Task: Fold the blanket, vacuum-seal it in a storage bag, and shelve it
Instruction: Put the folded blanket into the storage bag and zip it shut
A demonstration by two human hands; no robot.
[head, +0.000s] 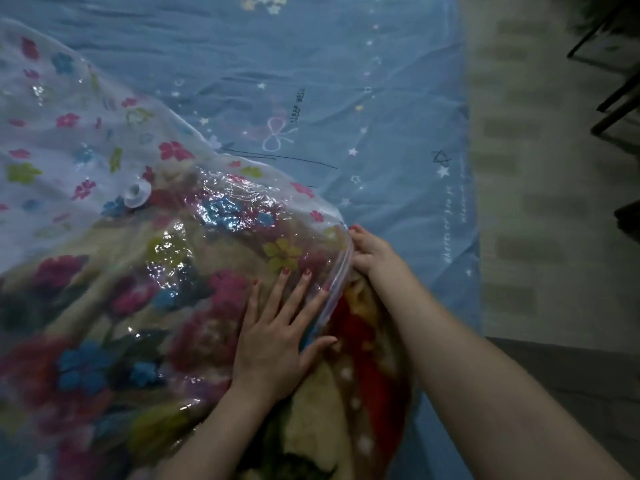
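A clear plastic storage bag (104, 140) printed with small coloured flowers lies across the bed, with a white round valve (138, 195) on its upper face. A folded plush blanket (360, 344) in beige, red and dark floral colours sits mostly inside the bag, and its near end sticks out of the bag's mouth. My left hand (277, 337) lies flat with spread fingers on top of the bag near the opening. My right hand (369, 252) pinches the bag's zip edge (341, 284) at the far corner of the mouth.
The bed is covered by a light blue sheet (329, 81) with stars and small prints. Its right edge meets a pale patterned floor (540, 168). Dark furniture legs (616, 98) stand at the upper right.
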